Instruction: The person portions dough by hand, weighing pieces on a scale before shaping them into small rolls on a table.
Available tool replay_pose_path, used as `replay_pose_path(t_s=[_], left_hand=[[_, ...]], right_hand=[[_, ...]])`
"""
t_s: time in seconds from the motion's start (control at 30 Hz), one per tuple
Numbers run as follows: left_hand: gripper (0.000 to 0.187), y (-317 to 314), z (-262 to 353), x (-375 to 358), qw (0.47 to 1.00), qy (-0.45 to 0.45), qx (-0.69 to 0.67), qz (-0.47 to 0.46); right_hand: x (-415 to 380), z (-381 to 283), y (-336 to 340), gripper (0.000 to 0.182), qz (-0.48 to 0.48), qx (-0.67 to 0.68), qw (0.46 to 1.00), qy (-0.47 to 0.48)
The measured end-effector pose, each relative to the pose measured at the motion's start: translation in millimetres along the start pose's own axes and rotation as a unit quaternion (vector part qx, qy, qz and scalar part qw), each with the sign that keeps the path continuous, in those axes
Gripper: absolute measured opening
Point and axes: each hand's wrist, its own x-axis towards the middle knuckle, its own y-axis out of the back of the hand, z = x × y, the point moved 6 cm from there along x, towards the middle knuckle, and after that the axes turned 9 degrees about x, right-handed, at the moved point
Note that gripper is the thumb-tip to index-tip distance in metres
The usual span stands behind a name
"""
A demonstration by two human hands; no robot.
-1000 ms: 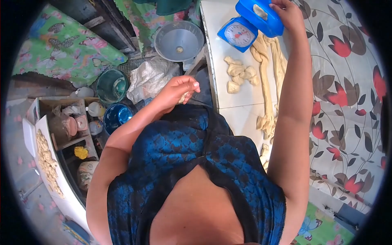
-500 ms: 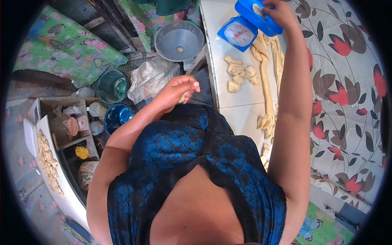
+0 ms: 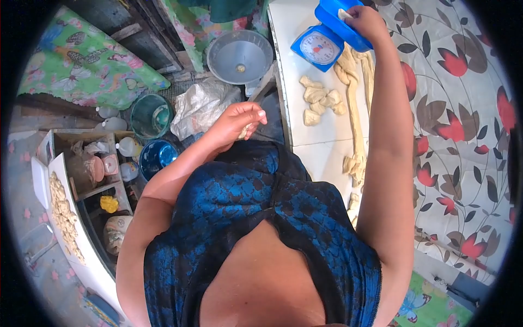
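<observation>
My right hand (image 3: 368, 23) is over the blue tray (image 3: 329, 7) of a kitchen scale, its fingers closed on a small pale piece of dough (image 3: 343, 14). The blue scale (image 3: 318, 48) has a round white dial facing me. Near my waist, my left hand (image 3: 239, 122) is curled around another lump of dough (image 3: 244, 131), mostly hidden by the fingers. Several cut dough pieces (image 3: 321, 100) lie on the white tabletop (image 3: 302, 131) below the scale. Beside them stretches a long twisted strip of dough (image 3: 355, 117).
A grey basin (image 3: 239, 52) stands left of the table, near a whitish plastic sack (image 3: 201, 106), a green bucket (image 3: 151, 115) and a blue bucket (image 3: 158, 158). At far left, many dough pieces lie on a white board (image 3: 81, 267). A flowered curtain (image 3: 457, 109) borders the table's right.
My right hand has shifted slightly left and down over the tray, still at the dough piece. My left hand stays almost in place.
</observation>
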Motion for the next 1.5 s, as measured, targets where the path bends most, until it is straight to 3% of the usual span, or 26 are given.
replay_pose_path(t_s=[0.1, 0.17, 0.2, 0.23, 0.3, 0.37, 0.43, 0.53, 0.57, 0.63, 0.67, 0.73, 0.87, 0.97, 1.07, 1.1, 1.23, 1.3, 1.37, 1.43, 1.5], left_hand=[[0.020, 2.1, -1.3, 0.6, 1.000, 0.001, -0.002, 0.003], [0.019, 1.6, 0.1, 1.9, 1.000, 0.004, -0.008, 0.003], [0.017, 0.1, 3.8, 3.4, 1.000, -0.007, 0.015, 0.008], [0.018, -1.4, 7.6, 4.4, 0.999, -0.017, 0.037, 0.014], [0.021, -7.5, 20.3, 5.4, 0.997, -0.047, 0.049, 0.030], [0.026, -12.7, 34.1, 5.6, 0.994, -0.071, 0.064, 0.044], [0.032, -21.6, 52.0, 3.3, 0.987, -0.139, 0.078, 0.021], [0.035, -31.5, 68.0, -1.0, 0.982, -0.172, 0.071, 0.042], [0.037, -33.1, 69.1, -1.9, 0.978, -0.179, 0.097, 0.048], [0.033, -31.8, 58.7, 3.2, 0.977, -0.187, 0.094, 0.033], [0.030, -30.9, 50.9, 5.4, 0.980, -0.167, 0.105, 0.031], [0.018, -30.8, 42.0, 4.5, 0.988, -0.109, 0.107, 0.022], [0.013, -31.7, 29.3, 2.1, 0.986, -0.092, 0.141, 0.013], [0.009, -33.3, 27.3, 2.6, 0.980, -0.144, 0.133, 0.032], [0.008, -36.3, 16.7, 1.5, 0.998, -0.050, 0.027, 0.017], [0.008, -35.5, 13.8, 1.4, 0.998, -0.048, 0.028, 0.012], [0.006, -42.8, 13.0, -1.0, 0.997, -0.054, 0.053, -0.030], [0.005, -47.4, 13.8, -4.1, 0.996, -0.041, 0.068, -0.042], [0.007, -43.7, 18.4, -5.7, 0.995, -0.064, 0.062, -0.042], [0.006, -31.9, 13.9, -4.8, 0.997, -0.071, 0.035, -0.013], [0.006, -25.0, 13.6, -5.6, 0.997, -0.074, 0.007, 0.017]], right_hand=[[8.4, 12.5, -1.9, 0.026, 0.050, 0.041, 0.996, 0.061], [-19.0, 8.8, 23.4, 0.026, 0.193, 0.198, 0.959, 0.068], [-30.5, 3.4, 26.3, 0.026, 0.193, 0.197, 0.959, 0.072], [-44.2, -6.1, 27.2, 0.025, 0.170, 0.321, 0.924, 0.118], [-77.2, -25.7, 26.8, 0.022, 0.111, 0.552, 0.803, 0.196], [-111.9, -51.1, 3.2, 0.021, -0.048, 0.688, 0.693, 0.209], [-150.7, -77.9, -22.8, 0.022, -0.125, 0.713, 0.674, 0.146], [-186.0, -89.8, -60.9, 0.021, -0.204, 0.641, 0.737, 0.075], [-193.7, -94.9, -67.5, 0.020, -0.188, 0.663, 0.723, 0.052], [-201.2, -90.8, -79.9, 0.020, -0.134, 0.609, 0.776, 0.093], [-205.7, -90.0, -83.5, 0.020, -0.133, 0.611, 0.775, 0.089], [-214.5, -87.2, -87.1, 0.022, -0.104, 0.514, 0.849, 0.070], [-223.8, -87.4, -91.0, 0.028, -0.082, 0.507, 0.849, 0.125], [-232.2, -104.0, -87.6, 0.034, -0.029, 0.534, 0.833, 0.140], [-238.5, -97.2, -91.6, 0.027, -0.035, 0.495, 0.860, 0.120], [-240.3, -96.0, -91.2, 0.022, -0.039, 0.453, 0.882, 0.127], [-248.4, -86.5, -86.1, 0.013, -0.054, 0.468, 0.876, 0.108], [-251.0, -64.8, -81.0, 0.013, -0.002, 0.486, 0.872, 0.058], [-252.8, -0.8, -73.8, 0.011, 0.160, 0.451, 0.877, -0.044], [-266.1, 51.0, -48.8, 0.008, 0.232, 0.429, 0.865, -0.115], [-286.3, 80.2, -26.5, 0.018, 0.192, 0.342, 0.902, -0.180]])
